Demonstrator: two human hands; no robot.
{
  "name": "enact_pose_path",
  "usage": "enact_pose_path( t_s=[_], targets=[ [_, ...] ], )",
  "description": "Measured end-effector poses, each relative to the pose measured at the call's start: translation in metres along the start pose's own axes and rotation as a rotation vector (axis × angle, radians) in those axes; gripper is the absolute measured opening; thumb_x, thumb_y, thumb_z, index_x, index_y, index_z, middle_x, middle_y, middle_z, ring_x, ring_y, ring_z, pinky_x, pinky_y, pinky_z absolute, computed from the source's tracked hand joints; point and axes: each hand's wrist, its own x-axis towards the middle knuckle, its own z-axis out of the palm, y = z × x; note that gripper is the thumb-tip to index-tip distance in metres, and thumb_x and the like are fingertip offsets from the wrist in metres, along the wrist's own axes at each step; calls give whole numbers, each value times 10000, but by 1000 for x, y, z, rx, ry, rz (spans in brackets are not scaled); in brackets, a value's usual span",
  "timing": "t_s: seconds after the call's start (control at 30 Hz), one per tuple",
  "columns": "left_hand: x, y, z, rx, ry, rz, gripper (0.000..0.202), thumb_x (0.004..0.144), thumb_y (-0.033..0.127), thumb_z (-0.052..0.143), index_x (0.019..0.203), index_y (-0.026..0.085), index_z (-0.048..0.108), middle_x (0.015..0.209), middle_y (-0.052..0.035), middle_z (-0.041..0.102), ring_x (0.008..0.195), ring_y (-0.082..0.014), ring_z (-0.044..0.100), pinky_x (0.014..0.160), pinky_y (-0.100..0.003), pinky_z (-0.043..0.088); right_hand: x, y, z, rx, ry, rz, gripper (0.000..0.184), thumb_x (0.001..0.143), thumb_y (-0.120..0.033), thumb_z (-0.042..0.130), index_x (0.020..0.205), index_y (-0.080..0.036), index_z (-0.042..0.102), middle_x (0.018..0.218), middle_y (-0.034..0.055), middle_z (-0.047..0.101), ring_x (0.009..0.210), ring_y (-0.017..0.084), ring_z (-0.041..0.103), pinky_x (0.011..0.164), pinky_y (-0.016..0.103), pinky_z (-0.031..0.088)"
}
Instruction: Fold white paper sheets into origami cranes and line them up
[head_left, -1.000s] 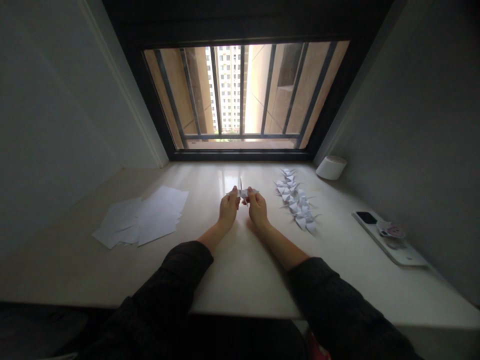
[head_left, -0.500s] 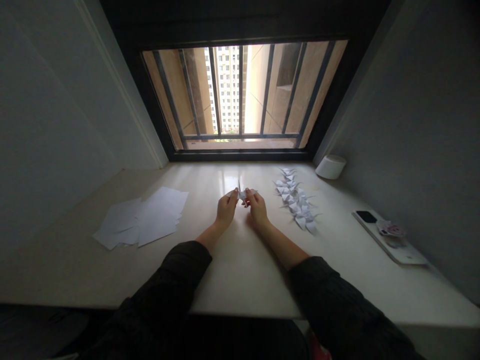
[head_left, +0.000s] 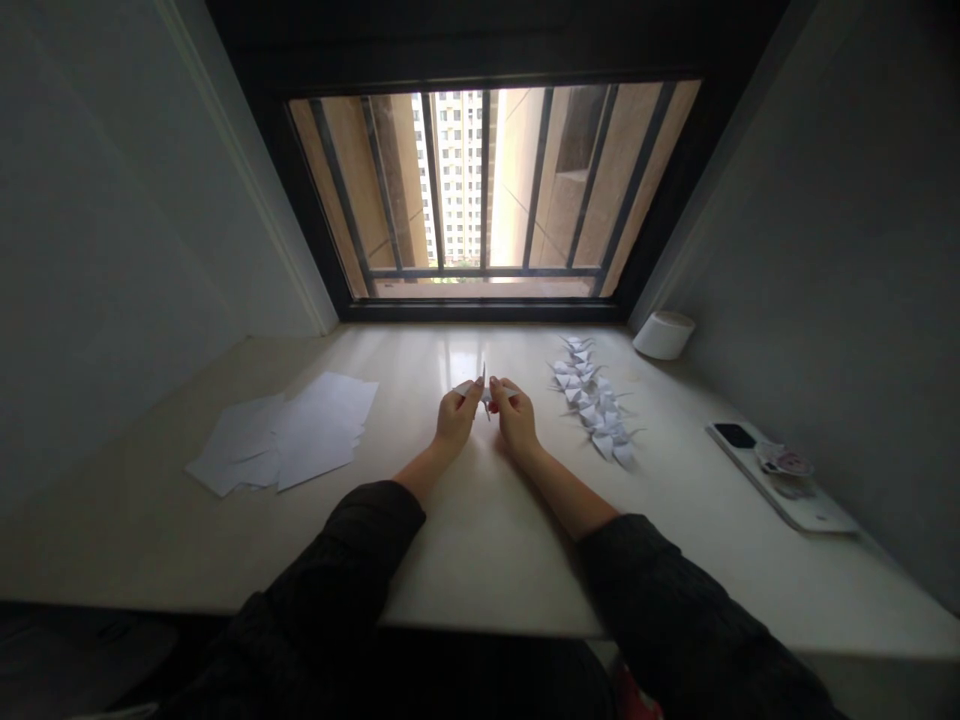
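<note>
Between my hands is a small white folded paper crane, with one thin point standing up and another hanging down. My left hand pinches it from the left, thumb and fingers closed on a wing. From the other side my right hand grips the opposite wing, fingers curled. Parts of the crane are hidden behind the fingers. To the right, several finished paper cranes lie bunched in a long cluster on the white sill. Loose white paper sheets overlap on the left.
A phone with a decorated grip lies at the right. Near the window's right corner sits a white rounded object against the wall. The pale sill ends at a front edge near my body. A barred window stands ahead.
Both hands keep hold of the paper crane. The wings look spread a little wider, and the fingers have shifted slightly. The whole view has moved very slightly.
</note>
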Motion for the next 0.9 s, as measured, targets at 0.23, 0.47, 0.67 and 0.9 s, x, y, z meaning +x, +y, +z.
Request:
enact_pose_path(
  t_s=[0.23,0.47,0.67,0.9],
  targets=[
    [3,-7,4,-242,26,-139,430,761,557,564,594,174,462,501,48,382,465,-78,354,469,-241,281,-2,-7,2,42,25,18,451,814,-591,471,571,-210,470,526,-31,468,527,124,469,544,261,381],
    [1,-5,4,-180,56,-85,439,797,541,527,568,176,442,485,48,376,463,-76,358,483,-239,298,5,3,3,47,-10,48,474,792,-629,467,564,-213,469,497,-30,465,500,124,452,540,272,388],
    [3,-7,0,-122,97,-88,460,802,558,507,551,186,408,466,53,349,437,-76,338,450,-244,272,8,5,-4,87,19,58,387,826,-575,434,782,-214,563,599,-19,526,562,140,520,526,270,418],
    [8,-14,-2,-190,119,-157,424,788,548,521,598,177,442,508,53,388,423,-64,347,415,-222,271,6,-3,-17,-296,-7,-286,357,808,-337,555,1158,-286,603,1126,68,566,902,183,569,707,312,497]
  ],
)
